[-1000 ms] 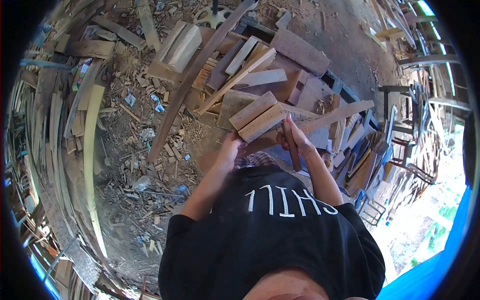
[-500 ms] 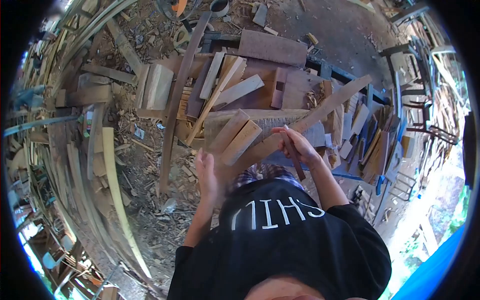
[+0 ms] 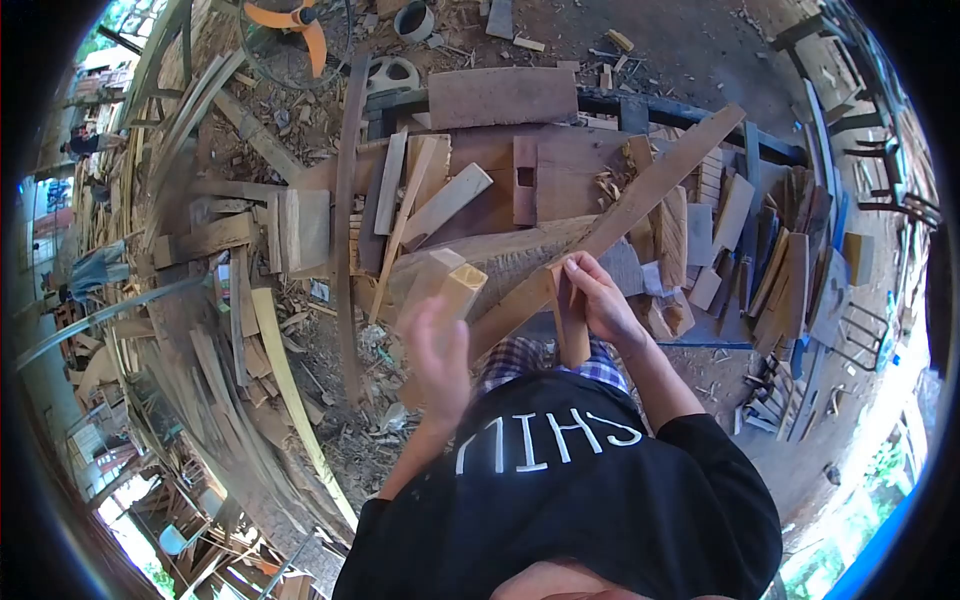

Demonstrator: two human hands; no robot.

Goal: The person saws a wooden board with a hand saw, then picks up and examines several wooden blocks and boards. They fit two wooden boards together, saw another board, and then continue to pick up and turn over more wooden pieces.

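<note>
My right hand (image 3: pixel 603 305) grips a short flat strip of brown wood (image 3: pixel 570 330) near its upper end. The strip stands in front of my lap, its lower end near the checked cloth over my legs. Blurred by motion, my left hand (image 3: pixel 440 360) is raised with fingers stretched and apart, nothing seen in it. Just beyond it are two wooden blocks (image 3: pixel 458 292), partly covered by the fingers. A long plank (image 3: pixel 660 190) slants across the bench behind my right hand.
The bench (image 3: pixel 590 180) carries a thick rough board (image 3: pixel 500 245) and loose wood pieces (image 3: pixel 450 205). Stacked offcuts (image 3: pixel 785 265) stand at the right. A long upright board (image 3: pixel 347 220) crosses the left side. An orange-bladed fan (image 3: pixel 305 30) sits at the far left, with wood scraps on the ground.
My right hand has turned the wood strip so a broader face shows. My left hand has moved right and nearer the blocks. The whole view has shifted, bringing more of the fan into sight.
</note>
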